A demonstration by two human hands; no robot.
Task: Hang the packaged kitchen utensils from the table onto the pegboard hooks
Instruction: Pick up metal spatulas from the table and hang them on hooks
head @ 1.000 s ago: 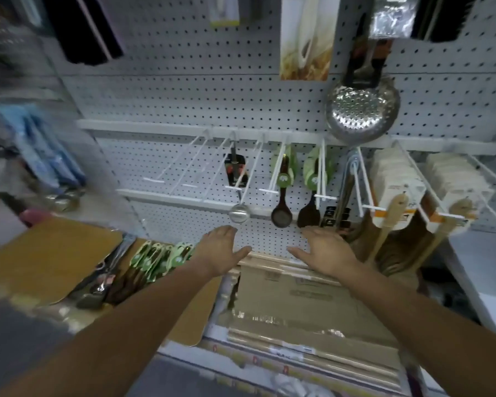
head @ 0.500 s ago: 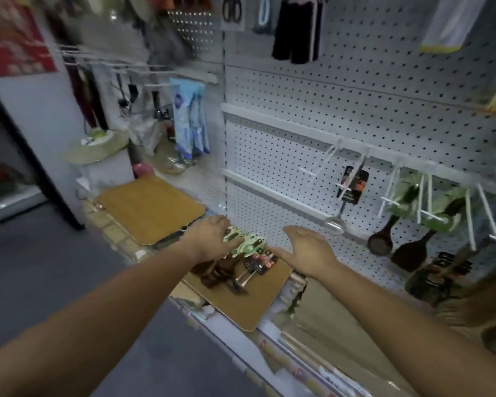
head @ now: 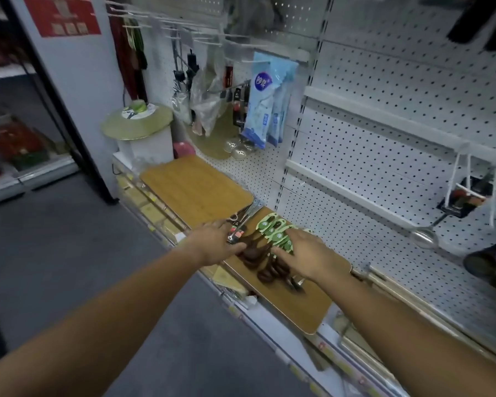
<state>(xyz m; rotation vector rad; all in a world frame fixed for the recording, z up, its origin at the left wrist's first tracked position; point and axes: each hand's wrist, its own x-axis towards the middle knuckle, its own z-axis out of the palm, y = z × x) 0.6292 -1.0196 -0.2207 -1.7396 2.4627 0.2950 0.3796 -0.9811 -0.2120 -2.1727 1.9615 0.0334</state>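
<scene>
A pile of packaged utensils lies on a wooden board [head: 304, 305] on the shelf: dark wooden spoons with green card headers [head: 272, 233] and steel utensils with black-and-red cards [head: 242, 222]. My left hand [head: 215, 245] reaches over the steel utensils, fingers extended onto the dark spoon handles. My right hand [head: 307, 253] lies flat over the green-carded spoons, fingers straight. Neither hand plainly grips anything. On the white pegboard [head: 384, 110] to the right, a white wire hook [head: 467, 179] carries a carded steel ladle [head: 425, 239].
A second wooden board [head: 195, 187] lies left of the pile. Blue packets [head: 265, 101], bags and metal strainers hang further left. A white bin with a round lid [head: 138, 121] stands at the shelf end. Grey floor lies below the shelf edge.
The view has swung left from the hooks to the shelf. Both hands have dropped from in front of the pegboard onto the pile of utensils on the board.
</scene>
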